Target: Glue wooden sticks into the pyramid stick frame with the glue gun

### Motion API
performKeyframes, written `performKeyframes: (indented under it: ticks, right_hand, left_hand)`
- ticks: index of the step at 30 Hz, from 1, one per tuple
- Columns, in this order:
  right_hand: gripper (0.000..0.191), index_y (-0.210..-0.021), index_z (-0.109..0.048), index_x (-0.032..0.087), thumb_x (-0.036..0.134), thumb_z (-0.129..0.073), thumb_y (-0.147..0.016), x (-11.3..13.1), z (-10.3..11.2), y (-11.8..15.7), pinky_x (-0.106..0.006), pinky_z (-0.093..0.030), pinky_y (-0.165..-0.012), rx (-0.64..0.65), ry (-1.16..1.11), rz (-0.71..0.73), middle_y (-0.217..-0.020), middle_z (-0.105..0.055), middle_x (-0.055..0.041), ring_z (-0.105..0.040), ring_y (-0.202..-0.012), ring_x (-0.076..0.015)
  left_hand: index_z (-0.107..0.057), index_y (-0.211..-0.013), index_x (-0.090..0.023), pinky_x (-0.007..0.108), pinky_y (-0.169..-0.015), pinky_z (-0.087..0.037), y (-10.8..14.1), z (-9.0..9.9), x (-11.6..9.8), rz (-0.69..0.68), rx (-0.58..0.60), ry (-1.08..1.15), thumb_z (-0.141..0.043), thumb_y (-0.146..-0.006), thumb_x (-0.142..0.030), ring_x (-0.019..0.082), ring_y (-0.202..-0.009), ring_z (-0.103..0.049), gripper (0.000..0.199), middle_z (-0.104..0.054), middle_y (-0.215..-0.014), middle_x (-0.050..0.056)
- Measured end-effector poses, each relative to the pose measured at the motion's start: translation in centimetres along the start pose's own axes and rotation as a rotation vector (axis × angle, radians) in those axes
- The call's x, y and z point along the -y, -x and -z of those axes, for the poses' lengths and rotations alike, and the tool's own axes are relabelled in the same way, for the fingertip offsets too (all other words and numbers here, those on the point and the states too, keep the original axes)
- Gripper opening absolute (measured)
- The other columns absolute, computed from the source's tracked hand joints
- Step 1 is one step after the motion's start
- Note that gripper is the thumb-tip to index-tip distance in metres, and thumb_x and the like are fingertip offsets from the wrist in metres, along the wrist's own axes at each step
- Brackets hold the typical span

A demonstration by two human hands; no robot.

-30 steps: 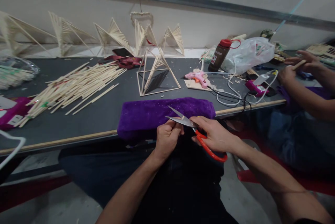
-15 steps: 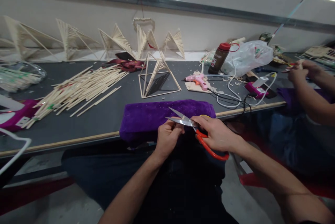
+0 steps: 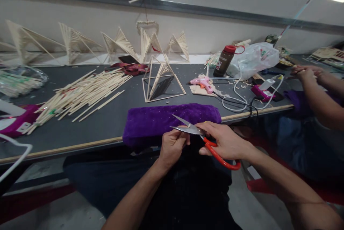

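Observation:
My right hand (image 3: 223,139) grips a pair of scissors (image 3: 192,129) with red handles, their blades spread apart and pointing left. Between the blades shows the pale tip of a thin wooden stick (image 3: 189,126). My left hand (image 3: 174,144) is closed in a pinch just below the blades and holds that stick, most of which its fingers hide. Both hands are in front of a folded purple towel (image 3: 150,120) at the table edge. Behind the towel stands a pyramid frame (image 3: 165,81) of wooden sticks.
Loose sticks (image 3: 88,92) lie in a pile on the left. A pink glue gun (image 3: 202,83) rests on a scrap at centre right, near a bottle (image 3: 224,60), a plastic bag (image 3: 256,57) and white cables. At far right are another person's hands (image 3: 307,74).
My right hand and the scissors have shifted slightly down and right, and the fingers on the handle have loosened a little. My left hand stays almost in place.

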State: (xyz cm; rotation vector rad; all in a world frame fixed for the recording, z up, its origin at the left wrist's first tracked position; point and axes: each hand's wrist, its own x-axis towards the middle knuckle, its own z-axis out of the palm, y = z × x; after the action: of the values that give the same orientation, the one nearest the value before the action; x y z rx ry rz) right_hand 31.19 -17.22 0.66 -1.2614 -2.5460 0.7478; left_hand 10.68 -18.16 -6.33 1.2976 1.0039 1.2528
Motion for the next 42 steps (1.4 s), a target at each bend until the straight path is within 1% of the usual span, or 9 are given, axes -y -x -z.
performKeyframes:
  ticks: [6, 11, 16, 18, 21, 26, 32, 38, 42]
  right_hand:
    - [0.036, -0.121, -0.055, 0.019, 0.019, -0.056, -0.085, -0.6, -0.7, -0.5, -0.035, -0.048, -0.083, -0.011, 0.052, 0.008, -0.105, -0.061, -0.0097, -0.058, -0.094, -0.0218]
    - [0.035, -0.118, -0.055, 0.017, 0.017, -0.054, -0.083, -1.0, -0.7, -1.0, -0.033, -0.047, -0.077, 0.009, 0.101, -0.004, -0.100, -0.061, -0.0098, -0.057, -0.087, -0.0210]
    - [0.036, -0.118, -0.056, 0.017, 0.016, -0.055, -0.082, -1.1, -0.7, -1.2, -0.035, -0.047, -0.081, -0.025, 0.119, -0.006, -0.105, -0.063, -0.0109, -0.059, -0.093, -0.0226]
    - [0.038, -0.121, -0.055, 0.018, 0.017, -0.055, -0.083, -1.1, -0.8, -1.2, -0.035, -0.048, -0.085, -0.053, 0.100, -0.001, -0.110, -0.063, -0.0110, -0.060, -0.098, -0.0228]
    - [0.044, -0.127, -0.054, 0.018, 0.027, -0.061, -0.085, -0.9, -0.9, -1.1, -0.036, -0.049, -0.087, -0.057, 0.078, -0.010, -0.114, -0.064, -0.0103, -0.060, -0.102, -0.0238]
    - [0.068, -0.136, -0.050, 0.018, 0.048, -0.072, -0.079, -0.4, -0.3, -0.7, -0.040, -0.049, -0.089, -0.007, 0.099, -0.045, -0.118, -0.063, -0.0108, -0.060, -0.103, -0.0262]
    - [0.069, -0.137, -0.050, 0.019, 0.053, -0.071, -0.080, -0.2, 0.3, -0.2, -0.039, -0.048, -0.092, 0.041, 0.035, -0.053, -0.120, -0.063, -0.0092, -0.060, -0.105, -0.0257]
    - [0.041, -0.125, -0.055, 0.015, 0.024, -0.060, -0.085, -0.4, -0.4, -0.4, -0.036, -0.047, -0.089, 0.020, 0.016, -0.044, -0.112, -0.063, -0.0111, -0.059, -0.100, -0.0235]
    - [0.038, -0.121, -0.056, 0.014, 0.017, -0.053, -0.083, -1.0, -0.8, -0.6, -0.035, -0.047, -0.084, 0.023, 0.042, -0.037, -0.107, -0.064, -0.0120, -0.060, -0.095, -0.0230]
  left_hand:
    - [-0.067, -0.076, -0.015, 0.021, -0.043, -0.028, -0.1, 0.0, 0.7, 0.024, -0.033, -0.051, -0.057, -0.092, -0.044, 0.008, -0.046, -0.038, 0.034, -0.053, -0.057, 0.000]
    - [-0.062, -0.065, -0.014, 0.020, -0.043, -0.028, -0.4, -0.1, 1.5, 0.059, -0.042, -0.051, -0.056, -0.092, -0.044, 0.007, -0.046, -0.039, 0.041, -0.053, -0.058, 0.001]
    - [-0.065, -0.079, -0.014, 0.019, -0.044, -0.031, -0.9, -0.3, 0.9, 0.068, -0.085, 0.016, -0.064, -0.086, -0.039, 0.007, -0.046, -0.042, 0.026, -0.057, -0.059, 0.000]
    - [-0.065, -0.086, -0.014, 0.019, -0.045, -0.033, -1.0, -0.2, 0.5, 0.065, -0.118, 0.031, -0.068, -0.082, -0.036, 0.007, -0.046, -0.043, 0.022, -0.061, -0.062, 0.000]
    - [-0.065, -0.083, -0.014, 0.020, -0.043, -0.030, -0.9, 0.2, 0.5, 0.066, -0.112, 0.009, -0.065, -0.085, -0.040, 0.007, -0.045, -0.041, 0.026, -0.060, -0.060, 0.000]
    - [-0.069, -0.090, -0.014, 0.020, -0.044, -0.029, -0.6, 0.7, 0.9, 0.033, -0.053, -0.013, -0.060, -0.091, -0.042, 0.007, -0.045, -0.038, 0.029, -0.057, -0.060, -0.001]
    - [-0.068, -0.082, -0.015, 0.021, -0.046, -0.030, 0.0, 0.1, 0.5, -0.045, -0.022, -0.084, -0.057, -0.093, -0.039, 0.007, -0.046, -0.038, 0.029, -0.053, -0.058, -0.002]
    - [-0.067, -0.077, -0.015, 0.021, -0.048, -0.032, 0.0, -0.2, 1.3, -0.011, -0.030, -0.120, -0.055, -0.093, -0.040, 0.007, -0.047, -0.040, 0.032, -0.051, -0.059, -0.002]
    - [-0.064, -0.069, -0.015, 0.021, -0.048, -0.033, -0.2, -0.3, 2.3, 0.043, -0.034, -0.082, -0.055, -0.092, -0.041, 0.008, -0.049, -0.043, 0.036, -0.052, -0.059, -0.001]
